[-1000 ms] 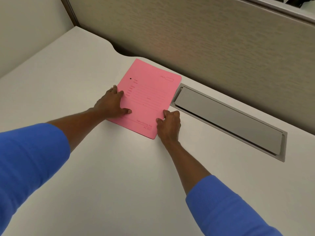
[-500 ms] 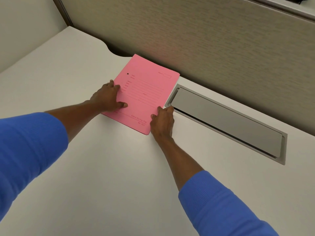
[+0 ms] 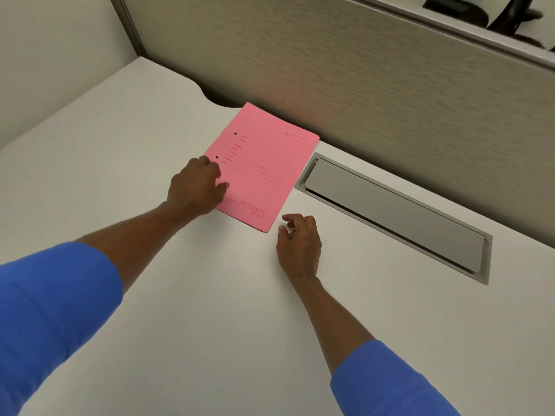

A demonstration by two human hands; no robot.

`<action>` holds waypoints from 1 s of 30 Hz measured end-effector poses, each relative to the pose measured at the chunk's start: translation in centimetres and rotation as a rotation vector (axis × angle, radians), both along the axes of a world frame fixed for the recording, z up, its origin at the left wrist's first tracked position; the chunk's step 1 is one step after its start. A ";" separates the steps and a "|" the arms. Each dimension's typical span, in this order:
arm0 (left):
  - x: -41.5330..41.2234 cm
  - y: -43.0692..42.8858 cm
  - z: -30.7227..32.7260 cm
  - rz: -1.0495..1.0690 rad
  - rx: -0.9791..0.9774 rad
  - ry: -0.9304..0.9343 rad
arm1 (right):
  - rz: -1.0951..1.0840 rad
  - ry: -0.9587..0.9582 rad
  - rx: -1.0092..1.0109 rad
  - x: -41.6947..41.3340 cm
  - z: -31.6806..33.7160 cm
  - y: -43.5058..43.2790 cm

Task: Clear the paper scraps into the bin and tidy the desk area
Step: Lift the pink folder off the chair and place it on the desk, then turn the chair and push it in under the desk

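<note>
A flat pink card file folder with printed form lines and two punched holes lies face-up on the white laminate desk. It sits at about 12 o'clock from the person, with its far corner close against the beige fabric partition panel at the back of the desk. Its long right edge runs just beside the near end of a grey metal cable-tray lid, which is recessed into the desk surface and extends toward 2 o'clock.

The left hand rests palm-down on the folder's left edge at about 11 o'clock. Its fingers are loosely curled and the thumb lies on the pink surface; it presses on the folder and does not enclose it. The right hand is at about 1 o'clock, just off the folder's near corner and apart from it. Its fingers are partly curled and nothing is held in it. Whether the fingertips touch the desk cannot be told.

Both forearms are bare below blue knit sleeves. At the upper right, beyond the partition's top rail, the dark base of an office chair is partly visible.
</note>
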State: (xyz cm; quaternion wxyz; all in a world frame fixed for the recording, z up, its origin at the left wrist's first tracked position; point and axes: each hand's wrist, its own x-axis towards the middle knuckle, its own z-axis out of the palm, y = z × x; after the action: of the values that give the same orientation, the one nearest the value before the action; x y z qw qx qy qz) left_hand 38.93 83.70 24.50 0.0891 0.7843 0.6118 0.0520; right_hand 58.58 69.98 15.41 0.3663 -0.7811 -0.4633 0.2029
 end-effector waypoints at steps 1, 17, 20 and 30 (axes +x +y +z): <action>-0.3 -1.2 0.2 0.003 -0.014 -0.028 | 0.012 -0.001 -0.013 0.0 0.1 -1.0; -14.0 -26.9 -0.9 0.087 -0.420 -0.150 | 0.283 -0.063 -0.292 -5.2 4.1 -20.5; -16.1 -32.0 -0.7 0.109 -0.446 -0.173 | 0.294 -0.065 -0.318 -6.8 4.8 -25.5; -21.4 -48.9 0.1 0.051 -0.548 -0.165 | 0.369 -0.086 -0.451 -9.8 6.5 -44.0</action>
State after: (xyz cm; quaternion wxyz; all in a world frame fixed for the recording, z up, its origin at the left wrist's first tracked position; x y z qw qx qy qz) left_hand 17.48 34.84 24.64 0.3457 0.7085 0.6132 -0.0494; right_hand 48.82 25.97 21.96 0.1206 -0.7530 -0.5560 0.3306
